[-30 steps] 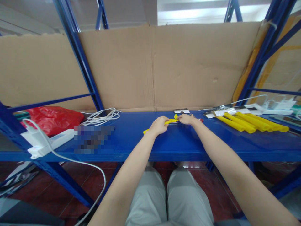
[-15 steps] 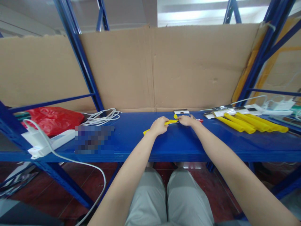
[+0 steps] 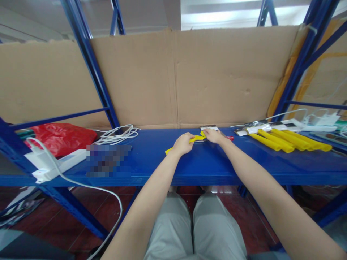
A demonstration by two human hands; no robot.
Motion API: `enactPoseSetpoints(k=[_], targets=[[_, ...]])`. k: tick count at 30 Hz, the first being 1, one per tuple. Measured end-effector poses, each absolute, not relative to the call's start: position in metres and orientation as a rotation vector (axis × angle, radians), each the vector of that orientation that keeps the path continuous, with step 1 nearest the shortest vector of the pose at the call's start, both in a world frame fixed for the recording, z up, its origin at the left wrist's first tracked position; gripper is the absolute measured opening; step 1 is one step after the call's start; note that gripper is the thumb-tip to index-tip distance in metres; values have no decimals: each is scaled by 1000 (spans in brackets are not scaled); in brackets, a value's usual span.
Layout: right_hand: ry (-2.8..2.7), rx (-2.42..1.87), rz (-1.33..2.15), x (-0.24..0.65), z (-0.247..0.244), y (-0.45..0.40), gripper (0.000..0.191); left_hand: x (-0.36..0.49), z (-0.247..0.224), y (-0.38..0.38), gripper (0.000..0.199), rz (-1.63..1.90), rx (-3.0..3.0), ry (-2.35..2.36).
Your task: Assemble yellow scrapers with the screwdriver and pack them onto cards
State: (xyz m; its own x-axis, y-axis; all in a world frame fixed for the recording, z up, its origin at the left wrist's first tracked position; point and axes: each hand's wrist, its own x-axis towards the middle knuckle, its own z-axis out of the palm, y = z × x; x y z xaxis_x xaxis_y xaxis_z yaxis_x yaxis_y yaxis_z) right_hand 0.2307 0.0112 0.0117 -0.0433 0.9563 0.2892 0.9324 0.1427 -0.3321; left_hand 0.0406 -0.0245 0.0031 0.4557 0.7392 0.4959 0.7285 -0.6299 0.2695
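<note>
My left hand [image 3: 183, 143] is closed round a yellow strip [image 3: 197, 138] above the blue shelf [image 3: 151, 159]; one end of the strip shows below the wrist. My right hand [image 3: 213, 135] is closed on the strip's other end, close to my left hand. Beside and under my right hand lies a tool with a red handle [image 3: 230, 138] and a thin metal part between the hands. Just behind my right hand is a white and black card [image 3: 209, 128].
Several yellow rolls [image 3: 292, 141] lie at the right beside packaged items and a white power strip [image 3: 320, 128]. At the left are a red plastic bag [image 3: 65, 138], a coiled white cable [image 3: 119, 134] and another power strip [image 3: 73, 159]. Cardboard [image 3: 217, 76] stands behind.
My right hand has shifted slightly left and up, and the yellow end at its fingers looks bent lower. My left hand has hardly moved.
</note>
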Motion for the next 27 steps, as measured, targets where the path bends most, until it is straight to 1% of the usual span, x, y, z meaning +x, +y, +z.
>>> enactPoseSetpoints(k=[4,8,10,12,19,23,27], targets=[[-1864,-1446,321,221,17,10,33,40,5,-25,34,971,2673,1355],[-1710,-1166,742,210,19,3,25,39,9,-27,35,1055,2583,1486],[-1660,-1070,937,206,19,-2,29,38,10,-27,37,1103,2544,1532],[-1631,-1033,1046,205,19,-5,34,38,11,-27,38,1137,2528,1547],[-1554,-997,1129,206,19,-6,44,38,10,-26,42,1110,2505,1584],[-1482,-1104,1069,205,19,-6,42,39,9,-28,47,1059,2510,1588],[-1398,-1153,1014,208,22,-6,37,40,8,-29,46,979,2571,1478]])
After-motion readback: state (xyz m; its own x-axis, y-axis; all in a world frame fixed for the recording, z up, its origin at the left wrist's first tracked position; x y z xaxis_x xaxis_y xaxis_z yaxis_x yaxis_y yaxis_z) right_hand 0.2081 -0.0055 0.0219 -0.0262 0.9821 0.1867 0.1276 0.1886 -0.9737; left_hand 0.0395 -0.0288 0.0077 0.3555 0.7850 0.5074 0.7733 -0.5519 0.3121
